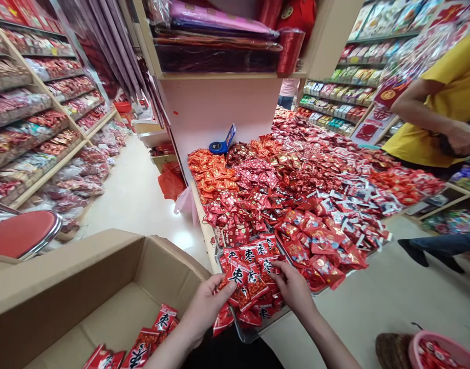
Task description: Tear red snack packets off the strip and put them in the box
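Note:
My left hand (pixel 210 302) pinches the near edge of a red date packet (pixel 235 274), its thumb on top. The packet has a large black character on a white patch and reddish-brown dates printed below. On the other side, my right hand (pixel 294 287) is closed on the edge of another date packet (pixel 269 264). Both hands are over a clear plastic tray (pixel 247 334) filled with overlapping packets of the same kind. More date packets (pixel 164 319) lie in an open cardboard box (pixel 104 307) at the lower left.
Piles of wrapped sweets (pixel 254 174) cover the long display table, with a blue tag holder (pixel 218 147) at its back. A red stool (pixel 20 233) stands left. At the right are a person in a yellow shirt (pixel 446 102) and a pink tub (pixel 415 348).

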Motion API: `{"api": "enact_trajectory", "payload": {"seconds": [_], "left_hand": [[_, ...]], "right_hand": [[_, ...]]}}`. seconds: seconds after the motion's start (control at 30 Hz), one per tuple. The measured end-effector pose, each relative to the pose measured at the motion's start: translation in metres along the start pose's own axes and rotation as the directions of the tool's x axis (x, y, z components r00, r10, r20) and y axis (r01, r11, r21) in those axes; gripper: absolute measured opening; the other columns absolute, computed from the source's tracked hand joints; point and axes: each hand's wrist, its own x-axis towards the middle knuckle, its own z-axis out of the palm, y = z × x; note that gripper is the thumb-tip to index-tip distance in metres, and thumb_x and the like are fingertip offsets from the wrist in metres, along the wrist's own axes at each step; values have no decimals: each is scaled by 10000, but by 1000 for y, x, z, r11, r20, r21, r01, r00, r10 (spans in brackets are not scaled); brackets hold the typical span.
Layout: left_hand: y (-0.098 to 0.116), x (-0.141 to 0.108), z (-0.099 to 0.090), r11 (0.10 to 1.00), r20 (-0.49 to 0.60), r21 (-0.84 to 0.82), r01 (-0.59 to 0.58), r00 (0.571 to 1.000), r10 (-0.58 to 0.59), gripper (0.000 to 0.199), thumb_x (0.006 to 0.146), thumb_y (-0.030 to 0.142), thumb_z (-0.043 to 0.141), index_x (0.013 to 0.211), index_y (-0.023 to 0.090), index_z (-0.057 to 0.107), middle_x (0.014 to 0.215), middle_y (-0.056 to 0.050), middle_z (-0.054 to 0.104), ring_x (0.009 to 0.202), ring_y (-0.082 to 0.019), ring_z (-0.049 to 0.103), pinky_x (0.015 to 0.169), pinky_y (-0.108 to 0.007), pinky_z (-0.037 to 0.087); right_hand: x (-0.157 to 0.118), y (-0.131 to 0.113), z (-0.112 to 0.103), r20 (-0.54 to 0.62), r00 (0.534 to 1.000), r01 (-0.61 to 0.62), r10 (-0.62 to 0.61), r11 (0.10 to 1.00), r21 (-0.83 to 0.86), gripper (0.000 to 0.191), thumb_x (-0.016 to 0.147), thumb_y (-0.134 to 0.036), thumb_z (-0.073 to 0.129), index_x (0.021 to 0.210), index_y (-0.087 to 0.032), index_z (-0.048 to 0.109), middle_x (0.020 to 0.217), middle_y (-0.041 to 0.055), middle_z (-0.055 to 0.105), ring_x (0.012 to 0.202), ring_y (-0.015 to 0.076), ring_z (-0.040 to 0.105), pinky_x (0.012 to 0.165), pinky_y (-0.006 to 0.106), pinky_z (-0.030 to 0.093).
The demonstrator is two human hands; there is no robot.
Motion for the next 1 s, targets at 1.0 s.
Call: {"api": "enact_trajectory", "payload": {"seconds": [1.0], "left_hand": [[-1, 6, -2, 947, 112, 320, -7, 993, -31, 248, 698, 368, 601, 841, 168, 571, 614, 47, 551, 608, -142, 548, 645, -292, 387]], "right_hand": [[8, -2, -25, -148, 977, -161, 154, 986, -38, 219, 689, -380, 537, 814, -207, 587, 823, 90, 656, 800, 270, 595, 718, 391, 437]]}}
